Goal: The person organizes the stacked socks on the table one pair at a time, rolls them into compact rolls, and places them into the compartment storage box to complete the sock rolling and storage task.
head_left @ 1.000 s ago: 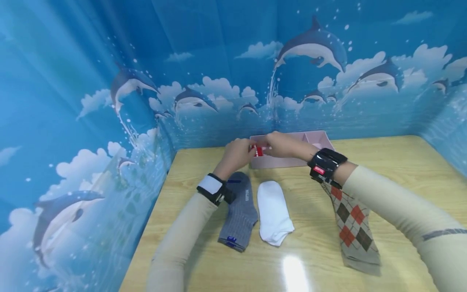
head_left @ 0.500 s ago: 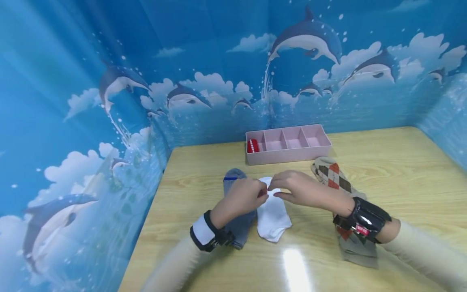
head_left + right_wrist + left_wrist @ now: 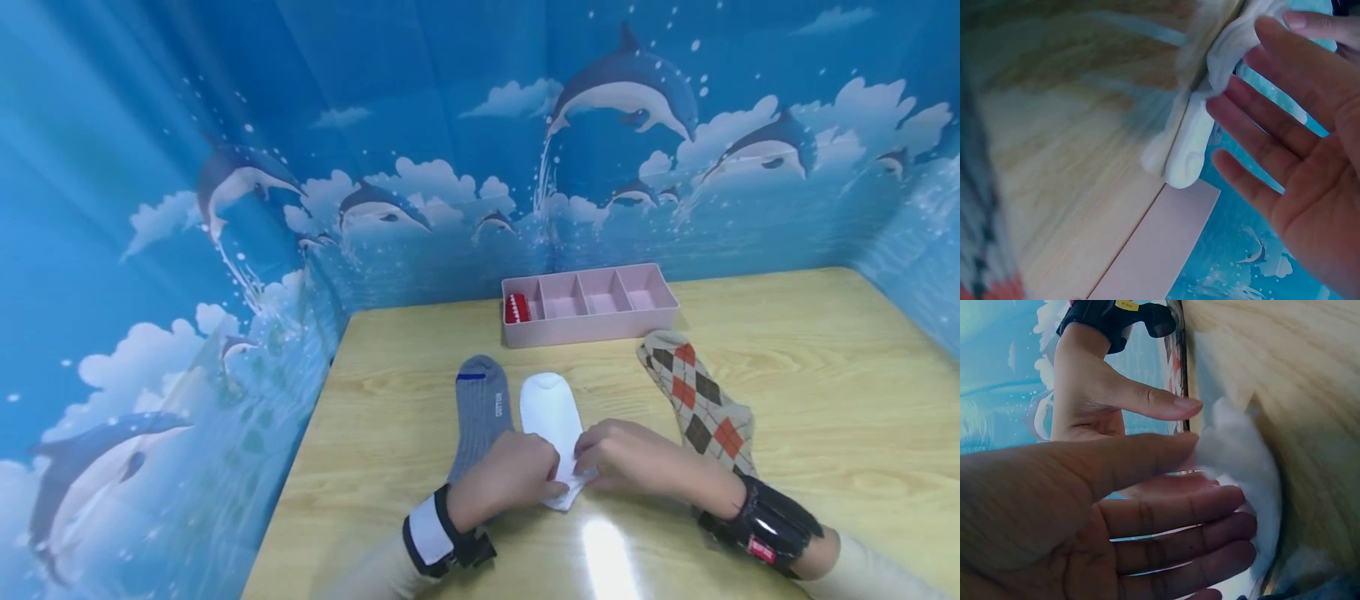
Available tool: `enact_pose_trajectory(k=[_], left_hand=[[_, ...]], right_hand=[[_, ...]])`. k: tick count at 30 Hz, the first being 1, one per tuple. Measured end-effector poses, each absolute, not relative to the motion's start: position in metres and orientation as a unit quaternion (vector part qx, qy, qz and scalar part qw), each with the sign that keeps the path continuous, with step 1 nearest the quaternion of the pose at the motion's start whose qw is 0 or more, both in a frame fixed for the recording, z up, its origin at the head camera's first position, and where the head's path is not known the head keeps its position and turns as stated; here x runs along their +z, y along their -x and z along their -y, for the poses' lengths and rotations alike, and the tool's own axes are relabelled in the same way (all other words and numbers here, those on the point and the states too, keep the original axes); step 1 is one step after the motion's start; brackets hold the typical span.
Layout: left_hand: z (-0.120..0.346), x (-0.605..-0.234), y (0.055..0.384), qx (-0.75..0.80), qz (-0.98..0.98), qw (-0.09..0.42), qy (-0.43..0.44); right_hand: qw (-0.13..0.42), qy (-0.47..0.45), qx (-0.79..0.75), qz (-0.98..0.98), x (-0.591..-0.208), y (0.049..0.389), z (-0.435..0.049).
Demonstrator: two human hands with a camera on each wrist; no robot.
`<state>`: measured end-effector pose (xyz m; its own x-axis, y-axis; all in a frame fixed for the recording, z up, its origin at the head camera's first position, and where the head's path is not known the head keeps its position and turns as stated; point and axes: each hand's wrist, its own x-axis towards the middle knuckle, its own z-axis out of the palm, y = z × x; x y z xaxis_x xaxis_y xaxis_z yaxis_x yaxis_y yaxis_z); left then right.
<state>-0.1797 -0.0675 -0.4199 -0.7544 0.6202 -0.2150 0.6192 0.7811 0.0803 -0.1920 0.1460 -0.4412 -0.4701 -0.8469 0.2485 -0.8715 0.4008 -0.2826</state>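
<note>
A white sock [image 3: 550, 408] lies flat on the table between both hands. My left hand [image 3: 513, 471] is at its left side near the cuff end, its lower part over a grey sock [image 3: 480, 408]. From the other side my right hand [image 3: 633, 454] reaches to the white sock's right edge. In the left wrist view the left hand's thumb and fingers are apart, with the tips at the white sock [image 3: 1241, 450]. The right wrist view shows the right hand's fingers spread and loosely bent, the tips close to the white sock [image 3: 1188, 150]; firm contact cannot be told.
A pink box [image 3: 592, 327] with several compartments stands at the table's back. Its leftmost compartment holds a rolled red item with white marks [image 3: 517, 308]. An argyle sock [image 3: 697, 396] lies to the right, partly under the right forearm. A dolphin-print curtain [image 3: 450, 208] borders the table.
Both hands have come back from the pink box to the white sock's cuff end. The red item, earlier between the hands at the box, now sits in the leftmost compartment.
</note>
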Motion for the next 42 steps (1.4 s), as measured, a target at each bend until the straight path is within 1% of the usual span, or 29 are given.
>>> enact_pose_trajectory(k=[2, 5, 9, 12, 17, 24, 28, 31, 33, 38, 40, 42], left_hand=[[0.066, -0.42, 0.177, 0.002, -0.936, 0.123, -0.329], [0.065, -0.421, 0.174, -0.01, -0.936, 0.12, -0.331], [0.061, -0.422, 0.172, -0.048, -0.933, 0.085, -0.346], [0.058, -0.422, 0.172, -0.064, -0.93, 0.072, -0.354], [0.056, -0.419, 0.173, -0.062, -0.93, 0.078, -0.355], [0.057, -0.416, 0.178, -0.046, -0.929, 0.08, -0.357], [0.059, -0.415, 0.182, -0.031, -0.93, 0.093, -0.354], [0.061, -0.416, 0.186, -0.023, -0.929, 0.105, -0.354], [0.062, -0.417, 0.189, -0.012, -0.93, 0.114, -0.349], [0.064, -0.422, 0.197, 0.074, -0.936, 0.163, -0.302], [0.064, -0.423, 0.199, 0.102, -0.935, 0.182, -0.286], [0.064, -0.423, 0.199, 0.111, -0.935, 0.191, -0.276]], right_hand=[[0.019, -0.505, 0.192, 0.842, -0.443, 0.189, -0.147], [0.006, -0.494, 0.193, 0.848, -0.444, 0.188, -0.149], [0.003, -0.491, 0.186, 0.851, -0.444, 0.189, -0.148], [0.008, -0.495, 0.175, 0.851, -0.442, 0.191, -0.145], [0.024, -0.501, 0.151, 0.852, -0.437, 0.191, -0.135], [0.056, -0.498, 0.082, 0.861, -0.436, 0.193, -0.126], [0.073, -0.492, 0.073, 0.864, -0.438, 0.192, -0.124], [0.074, -0.487, 0.085, 0.866, -0.44, 0.192, -0.123], [0.06, -0.479, 0.105, 0.869, -0.44, 0.191, -0.124], [0.011, -0.455, 0.158, 0.876, -0.441, 0.188, -0.124], [0.003, -0.449, 0.162, 0.878, -0.442, 0.187, -0.123], [0.007, -0.448, 0.157, 0.88, -0.442, 0.187, -0.121]])
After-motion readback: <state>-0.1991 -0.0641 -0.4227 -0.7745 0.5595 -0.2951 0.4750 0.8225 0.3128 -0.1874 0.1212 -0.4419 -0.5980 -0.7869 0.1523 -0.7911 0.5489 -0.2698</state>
